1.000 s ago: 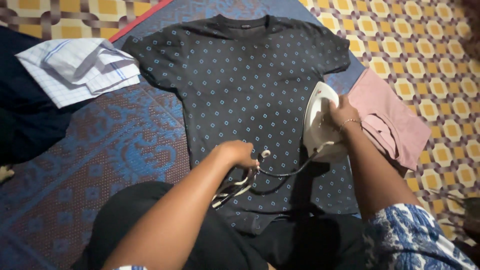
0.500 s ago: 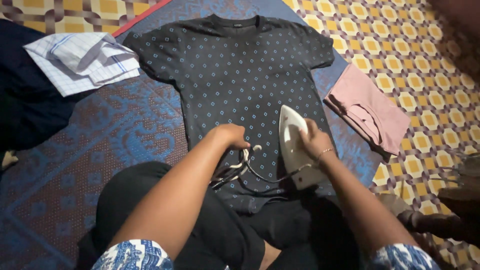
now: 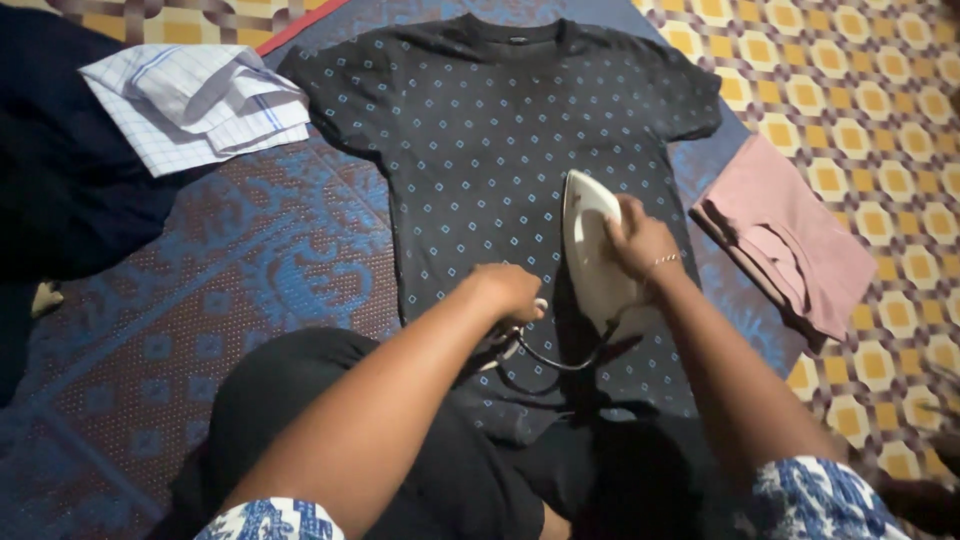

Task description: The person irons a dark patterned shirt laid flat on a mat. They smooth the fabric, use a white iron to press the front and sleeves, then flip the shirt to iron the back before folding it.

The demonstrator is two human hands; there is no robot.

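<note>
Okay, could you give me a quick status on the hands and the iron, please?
Right hand gripping white iron, flat on dark patterned T-shirt. Left hand holding the cord clear. Pink folded cloth beside the shirt, not in the way.

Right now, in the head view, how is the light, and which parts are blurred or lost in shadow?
Head view: dim, warm light, strongest on the white iron and the tiled floor; the dark patterned shirt stays readable; the iron casts a shadow towards the hem; the right hand and left hand are slightly soft; the lower corners and the dark cloth at left lose detail.
</note>
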